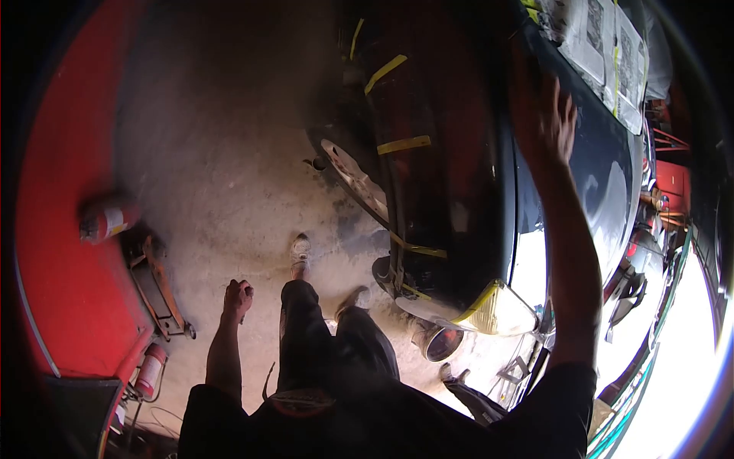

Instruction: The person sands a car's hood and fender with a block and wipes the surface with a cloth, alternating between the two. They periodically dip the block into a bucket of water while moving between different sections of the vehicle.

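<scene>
The person's right hand (552, 115), fingers spread open, rests on the dark car body (604, 176) beside five yellow tape strips (403, 144), while the left hand (238, 294) hangs curled closed and empty near one floor jack (157, 284) and two fire extinguishers (107, 219).

Dusty concrete floor (222, 153) with jack (157, 287), extinguisher (149, 371).

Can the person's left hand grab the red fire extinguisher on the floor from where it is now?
Probably not. The left hand hangs closed at the person's side, empty, while the red fire extinguisher lies low on the floor beside the jack. Nothing blocks the way, but the person would likely need to bend down.
</scene>
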Demonstrator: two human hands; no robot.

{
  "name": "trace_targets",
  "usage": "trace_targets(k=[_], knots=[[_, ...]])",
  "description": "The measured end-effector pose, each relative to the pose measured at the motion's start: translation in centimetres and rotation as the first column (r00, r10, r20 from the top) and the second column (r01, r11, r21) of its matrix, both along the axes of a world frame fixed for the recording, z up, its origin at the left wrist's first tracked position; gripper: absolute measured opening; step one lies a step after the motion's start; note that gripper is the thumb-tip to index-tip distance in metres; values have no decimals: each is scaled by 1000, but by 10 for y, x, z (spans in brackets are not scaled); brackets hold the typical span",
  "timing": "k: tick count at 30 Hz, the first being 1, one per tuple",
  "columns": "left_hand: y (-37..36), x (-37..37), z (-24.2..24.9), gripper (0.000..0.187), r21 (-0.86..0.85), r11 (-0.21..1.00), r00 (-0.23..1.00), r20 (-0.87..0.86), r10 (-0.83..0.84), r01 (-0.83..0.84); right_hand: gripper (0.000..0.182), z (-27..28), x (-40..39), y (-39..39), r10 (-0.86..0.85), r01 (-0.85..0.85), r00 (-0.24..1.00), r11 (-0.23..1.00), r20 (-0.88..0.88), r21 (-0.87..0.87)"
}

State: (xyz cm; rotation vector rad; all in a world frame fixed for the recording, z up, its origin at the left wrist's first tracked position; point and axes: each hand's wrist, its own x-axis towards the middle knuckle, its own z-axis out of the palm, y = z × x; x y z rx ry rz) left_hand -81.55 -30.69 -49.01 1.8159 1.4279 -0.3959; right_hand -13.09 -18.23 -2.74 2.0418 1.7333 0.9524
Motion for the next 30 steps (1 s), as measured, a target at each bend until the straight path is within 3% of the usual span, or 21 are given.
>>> trace_targets(k=[3,5,6,8,10,11,12,14,16,18,20,21,22,23,24,25,26,28,29,30], knots=[[5,14,26,15,32,997,998,-10,-63,63,56,-6,-1,-131,-17,18,1000,999,-11,39],[5,18,33,15,-38,999,999,19,-26,27,59,-8,9,-206,9,-9,1000,1000,28,-5],[6,18,35,15,-70,998,1000,29,-6,8,60,-8,9,-202,-24,24,1000,1000,10,-14],[7,17,29,15,39,998,996,64,-55,53,62,-7,8,-182,-107,106,994,994,-27,-37],[15,20,27,16,59,994,992,85,-97,92,56,0,-3,-97,-201,210,927,978,-317,-7],[20,22,27,17,72,993,993,62,-101,97,49,3,-11,-51,-138,149,943,989,-303,13],[27,25,28,18,90,990,992,45,-118,113,48,21,-33,-8,-356,452,599,889,-717,-64],[44,39,32,20,133,980,987,48,-154,147,64,5,-24,28,-132,140,959,990,-253,14],[55,42,41,22,172,972,982,70,-173,159,47,-18,-15,20,-14,55,989,959,-149,279],[60,40,53,23,138,974,981,51,-185,177,47,4,-24,-57,-40,155,924,949,-379,276],[65,27,59,24,106,985,989,39,-141,136,45,31,-22,-135,-345,401,690,914,-636,-61],[68,14,58,26,91,991,994,48,-100,95,44,44,-22,-174,-509,488,540,838,-670,-243],[72,8,61,27,79,995,997,54,-57,53,35,33,-13,-230,-532,491,672,841,-515,-227],[82,8,74,32,-145,966,965,118,232,-215,39,5,0,-298,-450,447,808,889,-381,-101],[97,10,75,33,-95,965,958,133,255,-244,47,-2,0,-326,-213,250,951,956,-224,152],[119,11,78,35,-46,963,952,143,270,-266,47,-18,12,-343,-206,233,961,963,-183,135],[139,18,80,36,2,960,948,153,277,-281,49,-16,15,-338,-204,221,968,968,-144,116],[189,84,121,37,162,954,906,386,174,-252,43,6,4,-247,-315,343,859,939,-404,-4],[208,140,163,36,233,942,888,444,119,-243,43,45,-14,-178,-464,492,504,848,-728,-200],[229,192,184,34,216,944,796,601,71,-248,47,29,-14,-150,-300,357,720,933,-626,-36]])
